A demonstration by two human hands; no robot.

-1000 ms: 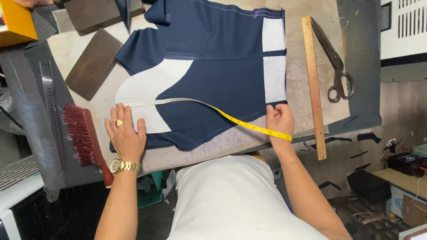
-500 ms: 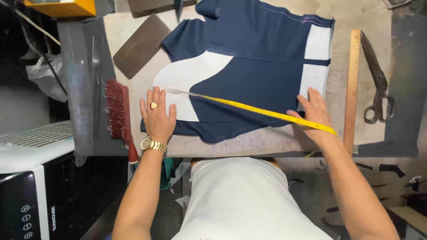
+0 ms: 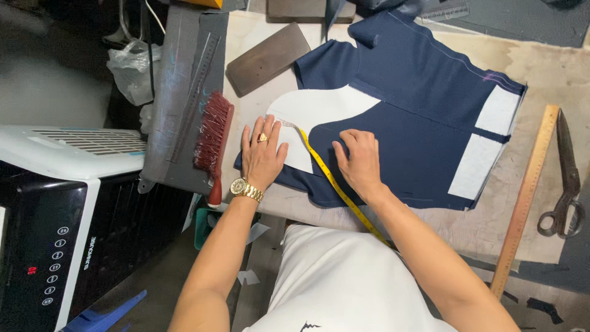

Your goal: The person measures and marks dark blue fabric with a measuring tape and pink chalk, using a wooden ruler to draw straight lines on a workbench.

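Note:
A navy blue garment piece with white panels lies spread on the worktable. My left hand, with a gold ring and watch, lies flat on the white curved panel and pins the end of a yellow tape measure. My right hand rests on the navy cloth just right of the tape, fingers bent and pressing down. The tape runs from under my left fingers down across the cloth's edge towards my body.
A red-bristled brush lies left of my left hand. A wooden ruler and black scissors lie at the right. A dark flat block sits at the back. A metal ruler rests on grey board; a white and black appliance stands left.
My right hand has moved left along the tape, from the cloth's right edge to close beside my left hand. The tape now hangs towards my body. The camera view has shifted.

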